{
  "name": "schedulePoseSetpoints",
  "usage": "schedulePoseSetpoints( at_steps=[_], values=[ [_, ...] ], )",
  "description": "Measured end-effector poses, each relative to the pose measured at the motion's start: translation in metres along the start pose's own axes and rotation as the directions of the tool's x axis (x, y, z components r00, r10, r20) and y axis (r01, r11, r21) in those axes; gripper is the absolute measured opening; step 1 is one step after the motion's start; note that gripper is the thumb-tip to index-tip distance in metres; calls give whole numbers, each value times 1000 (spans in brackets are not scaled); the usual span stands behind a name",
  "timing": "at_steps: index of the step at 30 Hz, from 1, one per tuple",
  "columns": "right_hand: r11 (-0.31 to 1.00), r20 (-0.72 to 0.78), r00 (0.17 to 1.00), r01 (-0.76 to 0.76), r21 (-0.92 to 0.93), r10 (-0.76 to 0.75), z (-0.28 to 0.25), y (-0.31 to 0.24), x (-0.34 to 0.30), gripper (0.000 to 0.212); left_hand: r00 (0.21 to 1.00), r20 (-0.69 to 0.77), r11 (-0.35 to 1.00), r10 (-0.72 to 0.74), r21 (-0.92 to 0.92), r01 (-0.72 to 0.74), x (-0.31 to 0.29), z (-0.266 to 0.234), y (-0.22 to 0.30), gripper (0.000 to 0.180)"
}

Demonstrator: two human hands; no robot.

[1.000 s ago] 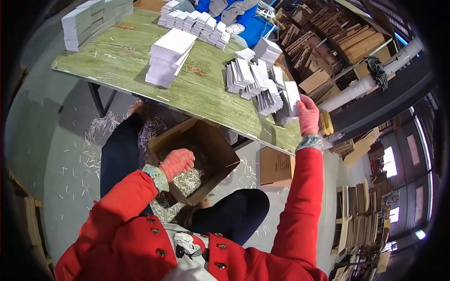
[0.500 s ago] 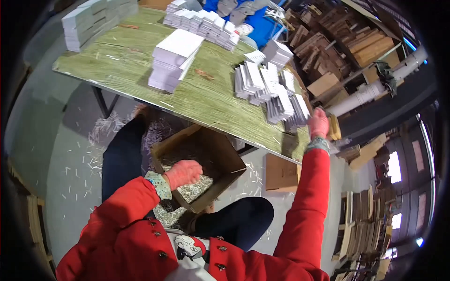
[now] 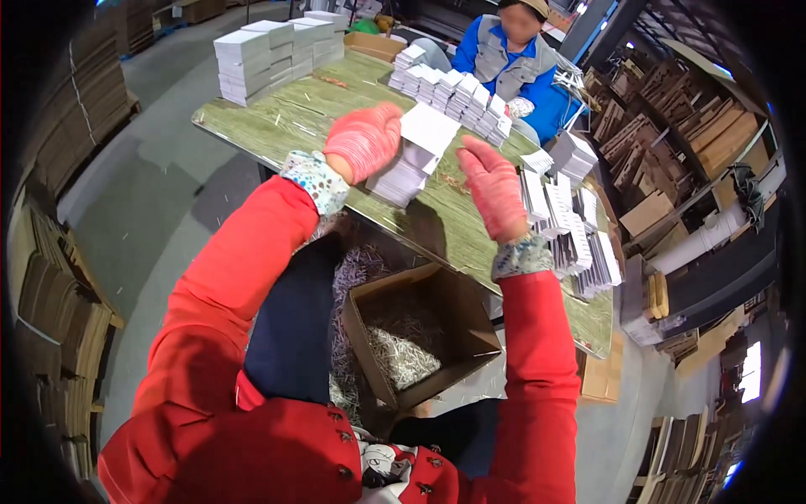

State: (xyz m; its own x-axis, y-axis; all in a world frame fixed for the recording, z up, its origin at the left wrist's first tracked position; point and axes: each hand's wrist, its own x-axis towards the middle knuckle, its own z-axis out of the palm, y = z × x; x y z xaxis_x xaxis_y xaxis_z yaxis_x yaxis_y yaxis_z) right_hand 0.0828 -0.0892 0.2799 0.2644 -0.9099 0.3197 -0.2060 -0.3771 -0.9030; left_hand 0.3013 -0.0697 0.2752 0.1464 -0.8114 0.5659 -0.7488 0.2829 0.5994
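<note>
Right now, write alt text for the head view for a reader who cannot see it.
A person in a red coat raises the left hand and right hand, both in pink gloves, over a stack of white cards on a green table. An open box of paper shreds sits below; another person in blue sits across.

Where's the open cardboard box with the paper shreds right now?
In the head view the open cardboard box sits low at centre, on the floor below the near edge of the green table, between the person's red sleeves and beside their dark trouser leg.
</note>
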Motion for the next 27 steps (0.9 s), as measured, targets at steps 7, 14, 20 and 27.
schedulePoseSetpoints(
  at_steps=[7,14,20,27],
  values=[
    [999,-89,996,6,-51,-11,41,-8,11,32,1000,21,1000,-17,-4,17,-1,-13,-2,24],
    [861,-65,962,-207,464,266,55,-33,-8,32,996,-37,990,-84,-119,79,-9,-23,-8,25],
    [767,-67,948,-210,607,312,58,-36,-21,32,993,-68,947,-98,-314,72,-20,-28,7,25],
    [766,-156,963,-71,639,220,56,-28,-38,37,993,-75,852,-94,-522,41,-38,-27,32,25]
  ],
)
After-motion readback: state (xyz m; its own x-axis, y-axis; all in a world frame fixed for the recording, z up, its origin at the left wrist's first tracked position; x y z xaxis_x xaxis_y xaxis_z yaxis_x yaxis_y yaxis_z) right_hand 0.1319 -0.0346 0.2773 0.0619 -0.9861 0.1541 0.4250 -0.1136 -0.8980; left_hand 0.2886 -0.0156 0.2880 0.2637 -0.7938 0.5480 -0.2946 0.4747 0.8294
